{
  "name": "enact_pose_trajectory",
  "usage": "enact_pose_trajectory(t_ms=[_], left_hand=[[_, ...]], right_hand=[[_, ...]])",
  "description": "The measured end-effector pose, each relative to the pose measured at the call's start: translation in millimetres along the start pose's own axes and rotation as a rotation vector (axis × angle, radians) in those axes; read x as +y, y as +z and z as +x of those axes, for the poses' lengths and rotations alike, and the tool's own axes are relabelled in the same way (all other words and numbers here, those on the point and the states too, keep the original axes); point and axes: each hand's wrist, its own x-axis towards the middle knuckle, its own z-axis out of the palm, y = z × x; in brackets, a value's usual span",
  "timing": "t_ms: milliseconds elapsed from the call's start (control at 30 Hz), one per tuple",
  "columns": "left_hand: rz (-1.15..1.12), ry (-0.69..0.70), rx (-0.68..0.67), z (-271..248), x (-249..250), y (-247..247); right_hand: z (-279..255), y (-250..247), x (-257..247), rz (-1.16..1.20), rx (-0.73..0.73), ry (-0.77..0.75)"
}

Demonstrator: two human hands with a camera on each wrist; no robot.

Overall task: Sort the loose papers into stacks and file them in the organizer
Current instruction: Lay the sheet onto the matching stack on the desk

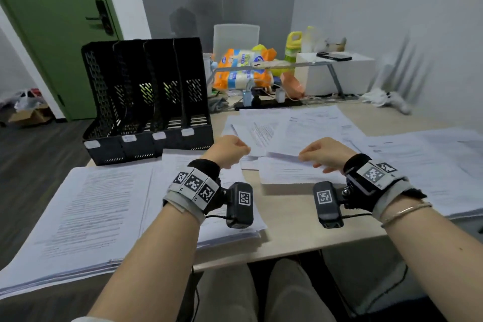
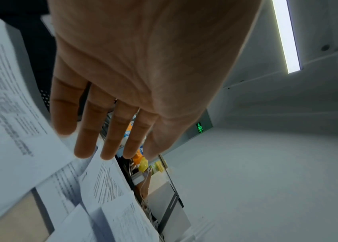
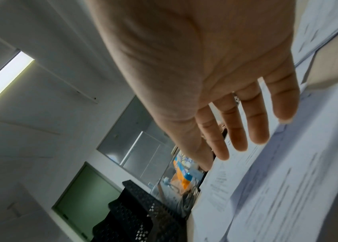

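- Black mesh organizer (image 1: 146, 102) standing beyond left hand, slots unfilled.
- Left hand (image 1: 226, 150) hovering over loose papers (image 1: 292, 128), fingers (image 2: 85, 131) straight, holding nothing.
- Right hand (image 1: 324, 153) likewise spread, fingertips (image 3: 238, 139) near a sheet (image 1: 295, 170).

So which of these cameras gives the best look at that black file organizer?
The head view: the black organizer stands whole at the desk's far left, its upright dividers and front label tabs all showing. The right wrist view catches only a perforated corner, low in the picture. The left wrist view shows just a dark sliver behind the hand.
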Motion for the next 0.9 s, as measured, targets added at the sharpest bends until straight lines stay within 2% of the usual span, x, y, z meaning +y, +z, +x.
enact_pose_trajectory(t_ms=[233, 500, 600, 767, 900], left_hand=[[0.027, 0.048, -0.049, 31.9, 20.8, 32.3], [0.234, 0.016, -0.183, 60.9, 18.1, 58.4], [0.248, 0.025, -0.189, 64.8, 19.2, 67.3], [0.405, -0.008, -0.302, 67.8, 22.3, 77.9], [0.422, -0.009, -0.284, 71.0, 18.9, 79.9]], right_hand=[[11.8, -26.3, 49.8, 0.084, 0.081, 0.104], [35.2, -35.5, 91.0, 0.147, 0.145, 0.190], [44.6, -33.3, 98.9, 0.183, 0.116, 0.244], [54.7, -28.1, 103.3, 0.378, 0.058, 0.289], [61.1, -24.5, 98.9, 0.310, 0.112, 0.259]])
